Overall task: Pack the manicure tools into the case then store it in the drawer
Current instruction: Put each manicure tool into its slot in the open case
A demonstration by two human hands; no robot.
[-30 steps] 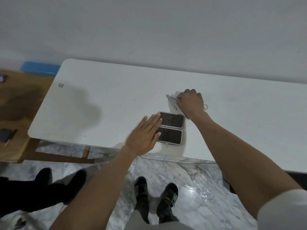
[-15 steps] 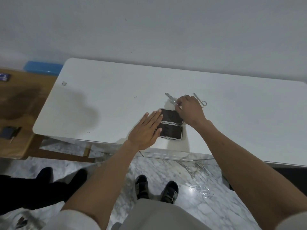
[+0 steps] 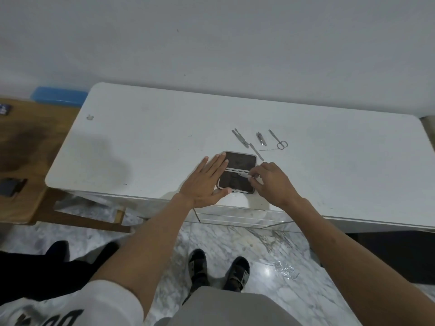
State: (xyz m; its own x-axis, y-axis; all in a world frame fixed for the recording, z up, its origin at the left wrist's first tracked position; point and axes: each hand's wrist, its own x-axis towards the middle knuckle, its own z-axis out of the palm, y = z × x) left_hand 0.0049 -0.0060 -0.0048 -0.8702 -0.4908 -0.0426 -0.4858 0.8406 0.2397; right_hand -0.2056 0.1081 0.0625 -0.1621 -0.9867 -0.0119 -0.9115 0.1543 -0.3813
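Note:
An open dark manicure case (image 3: pixel 239 162) lies flat near the front edge of the white table (image 3: pixel 150 142). My left hand (image 3: pixel 204 184) rests flat on the case's left side, fingers spread. My right hand (image 3: pixel 270 182) pinches a small silver tool (image 3: pixel 244 175) over the case's lower half. Behind the case lie tweezers (image 3: pixel 240 138), a thin metal file (image 3: pixel 256 151), nail clippers (image 3: pixel 261 139) and small scissors (image 3: pixel 279 140), all loose on the table.
A wooden table (image 3: pixel 30 137) stands at the left with a blue box (image 3: pixel 58 96) and a dark item (image 3: pixel 10 187). A glossy drawer front (image 3: pixel 242 218) sits below the table edge. Another person's dark legs (image 3: pixel 47 267) are at lower left.
My right hand has come back from the tools behind the case to the case's lower half, carrying a small silver tool. The left hand stays on the case.

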